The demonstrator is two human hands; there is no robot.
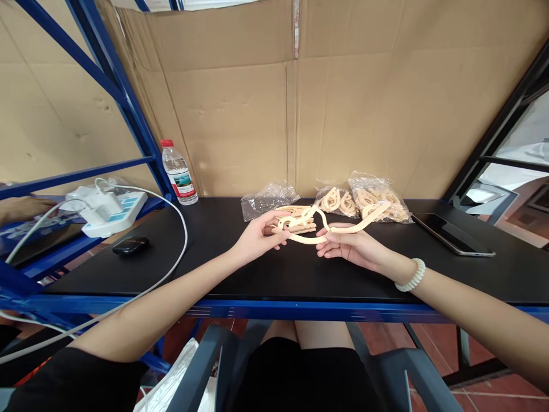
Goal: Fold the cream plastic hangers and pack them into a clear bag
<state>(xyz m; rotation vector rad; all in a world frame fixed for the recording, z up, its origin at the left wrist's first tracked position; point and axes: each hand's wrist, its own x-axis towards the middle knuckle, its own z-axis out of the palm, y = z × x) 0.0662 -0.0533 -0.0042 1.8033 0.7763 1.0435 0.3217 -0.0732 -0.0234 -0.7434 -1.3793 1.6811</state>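
Note:
Between my hands, above the black tabletop, is a cream plastic folding clothes hanger (305, 239). Its centre has a rounded loop, and one arm sticks out to the right. My left hand (258, 236) pinches the left end between thumb and fingers. Near the middle joint, my right hand (357, 247) grips the hanger, the right arm passing over its fingers. Just behind lies a stack of similar cream pieces (306, 228), partly covered by the hanger and my left hand. Two clear bags of folded cream hangers (337, 200) (380, 200) rest at the back.
A crumpled clear bag (268, 200) and a red-capped water bottle (179, 174) stand along the cardboard wall (235, 114). At left are a black mouse (131, 245), a white power strip (122, 212) and a looping white cable (182, 229). A tablet (452, 233) lies at right.

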